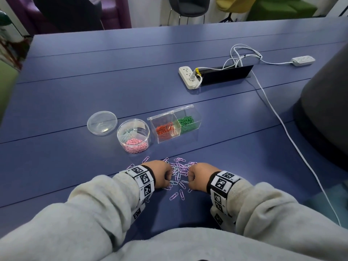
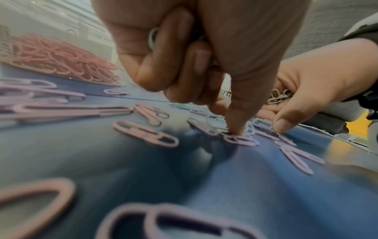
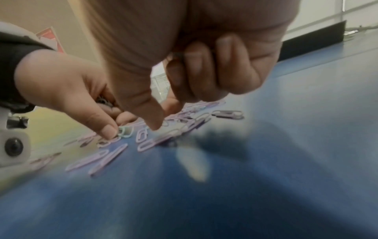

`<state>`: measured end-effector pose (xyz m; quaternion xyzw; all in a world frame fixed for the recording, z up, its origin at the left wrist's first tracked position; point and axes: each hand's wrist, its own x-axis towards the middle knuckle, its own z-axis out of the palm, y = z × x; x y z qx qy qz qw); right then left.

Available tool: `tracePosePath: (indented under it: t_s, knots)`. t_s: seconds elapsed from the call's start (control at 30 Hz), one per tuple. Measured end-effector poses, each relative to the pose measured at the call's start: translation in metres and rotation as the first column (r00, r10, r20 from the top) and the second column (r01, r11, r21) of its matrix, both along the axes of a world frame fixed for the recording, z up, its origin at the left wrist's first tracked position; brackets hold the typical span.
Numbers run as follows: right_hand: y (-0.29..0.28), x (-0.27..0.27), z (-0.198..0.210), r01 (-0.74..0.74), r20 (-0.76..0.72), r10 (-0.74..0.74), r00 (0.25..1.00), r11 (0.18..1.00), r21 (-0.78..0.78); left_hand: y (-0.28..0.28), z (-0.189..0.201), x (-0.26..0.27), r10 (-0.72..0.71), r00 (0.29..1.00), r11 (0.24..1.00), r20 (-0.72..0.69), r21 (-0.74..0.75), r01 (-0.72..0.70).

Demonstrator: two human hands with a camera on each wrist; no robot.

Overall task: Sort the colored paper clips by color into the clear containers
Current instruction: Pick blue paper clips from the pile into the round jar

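Both grips work the scattered purple paper clips on the blue desk: the left hand clutches pale blue clips in curled fingers, its thumb pressing into the heap, while the right hand also clenches a few clips. Beyond them stand a round container with pink clips and a rectangular box of orange and green ones

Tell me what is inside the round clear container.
The round clear container holds pink paper clips in front and pale blue-green clips behind a divider. Its far section is too unclear to judge.
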<state>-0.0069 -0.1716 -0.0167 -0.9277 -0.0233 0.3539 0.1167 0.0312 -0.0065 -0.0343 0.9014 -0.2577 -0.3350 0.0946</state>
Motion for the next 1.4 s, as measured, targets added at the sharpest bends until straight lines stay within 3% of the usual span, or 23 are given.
tracePosePath:
  t_s: [0.33, 0.63, 0.9, 1.07, 1.2, 1.33, 1.4]
  knots:
    - [-0.008, 0.017, 0.019, 0.206, 0.136, -0.241, 0.961, 0.951, 0.231, 0.016, 0.003, 0.0, 0.062, 0.998, 0.992, -0.018, -0.106, -0.063]
    - [0.003, 0.03, 0.025, 0.185, 0.146, -0.238, 0.96, 0.934, 0.305, 0.05, 0.02, 0.017, 0.241, 0.97, 0.947, 0.028, -0.225, -0.229]
    - [0.016, 0.04, 0.022, 0.207, 0.142, -0.251, 0.957, 0.942, 0.266, 0.035, 0.015, 0.011, 0.09, 0.992, 0.992, 0.09, -0.097, -0.082]
    - [0.009, 0.045, 0.021, 0.394, -0.002, -0.431, 0.902, 0.823, 0.409, 0.011, 0.011, 0.013, 0.003, 0.994, 1.0, 0.113, -0.001, -0.003]
    - [0.0, 0.046, 0.021, 0.41, 0.02, -0.462, 0.887, 0.806, 0.427, 0.005, 0.009, 0.017, -0.063, 0.991, 0.995, 0.116, 0.086, 0.053]
    - [-0.003, 0.047, 0.02, 0.441, 0.01, -0.493, 0.87, 0.786, 0.434, 0.007, 0.009, 0.019, -0.077, 0.985, 0.995, 0.153, 0.076, 0.066]
    - [-0.001, 0.049, 0.022, 0.45, -0.017, -0.501, 0.866, 0.763, 0.465, 0.014, 0.011, 0.021, -0.005, 0.988, 1.0, 0.151, -0.002, 0.005]
